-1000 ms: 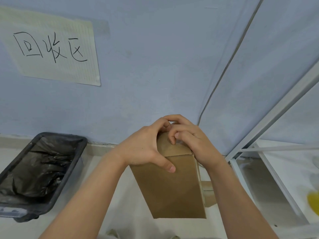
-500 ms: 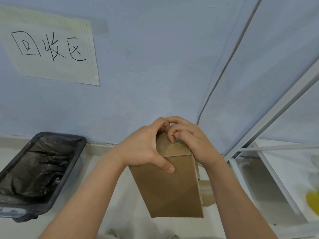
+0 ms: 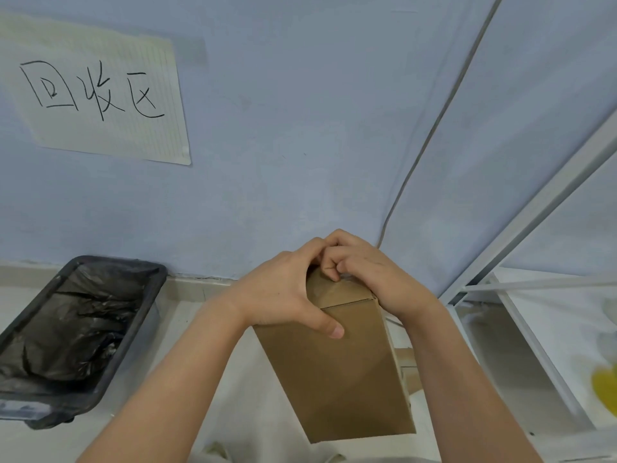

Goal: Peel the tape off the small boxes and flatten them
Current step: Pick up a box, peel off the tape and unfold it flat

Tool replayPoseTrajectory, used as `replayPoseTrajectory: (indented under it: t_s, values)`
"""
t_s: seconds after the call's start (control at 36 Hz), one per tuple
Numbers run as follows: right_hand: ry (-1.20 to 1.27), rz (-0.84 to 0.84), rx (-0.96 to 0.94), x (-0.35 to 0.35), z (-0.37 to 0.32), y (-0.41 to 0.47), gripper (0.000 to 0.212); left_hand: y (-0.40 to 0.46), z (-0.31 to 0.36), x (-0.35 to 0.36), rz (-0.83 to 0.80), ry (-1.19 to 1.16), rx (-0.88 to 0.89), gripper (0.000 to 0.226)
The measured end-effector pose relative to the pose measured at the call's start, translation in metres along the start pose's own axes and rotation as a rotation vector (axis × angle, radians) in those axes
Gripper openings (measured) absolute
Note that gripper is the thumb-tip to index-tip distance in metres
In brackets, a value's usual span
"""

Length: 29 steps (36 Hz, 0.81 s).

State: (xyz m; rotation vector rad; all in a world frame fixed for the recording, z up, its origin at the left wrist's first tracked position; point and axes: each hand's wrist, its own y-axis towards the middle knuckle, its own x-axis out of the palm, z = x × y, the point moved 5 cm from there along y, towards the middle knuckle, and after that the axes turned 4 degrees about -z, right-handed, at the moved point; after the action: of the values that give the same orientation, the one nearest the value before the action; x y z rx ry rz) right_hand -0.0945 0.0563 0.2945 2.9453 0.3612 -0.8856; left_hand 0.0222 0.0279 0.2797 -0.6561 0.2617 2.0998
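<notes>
A small brown cardboard box (image 3: 337, 372) is held up in front of me, its long side facing the camera and its top end tilted away. My left hand (image 3: 283, 289) grips the box's upper left corner, thumb pressed on the front face. My right hand (image 3: 370, 275) curls over the top end, its fingertips picking at a shiny bit of clear tape (image 3: 345, 278) there. The far side of the box and most of the tape are hidden by my fingers.
A black bin lined with a black bag (image 3: 73, 332) stands on the floor at the left. A paper sign (image 3: 100, 91) hangs on the blue wall. White shelf rails (image 3: 534, 212) run down the right, and a second piece of cardboard (image 3: 409, 369) lies behind the box.
Both hands stay on the box's top end; the box has shifted slightly and the right fingertips have worked a little at the tape.
</notes>
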Motion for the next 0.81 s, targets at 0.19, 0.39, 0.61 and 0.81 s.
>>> replayPoseTrajectory:
  t_s: [0.19, 0.39, 0.61, 0.81]
  values:
    - [-0.089, -0.067, 0.049, 0.004, 0.007, -0.002, 0.024, 0.002, 0.001, 0.002, -0.025, 0.077, -0.016, 0.064]
    - [0.130, 0.034, -0.008, 0.002, 0.005, -0.004, 0.019, 0.001, 0.003, -0.002, -0.032, 0.152, 0.019, 0.078]
    - [0.199, 0.038, -0.061, -0.001, 0.000, -0.006, 0.024, -0.004, 0.001, -0.010, -0.024, 0.111, 0.009, 0.082]
    - [0.186, 0.061, -0.067, -0.003, -0.004, -0.006, 0.019, -0.007, 0.002, -0.010, -0.044, 0.001, 0.008, 0.080]
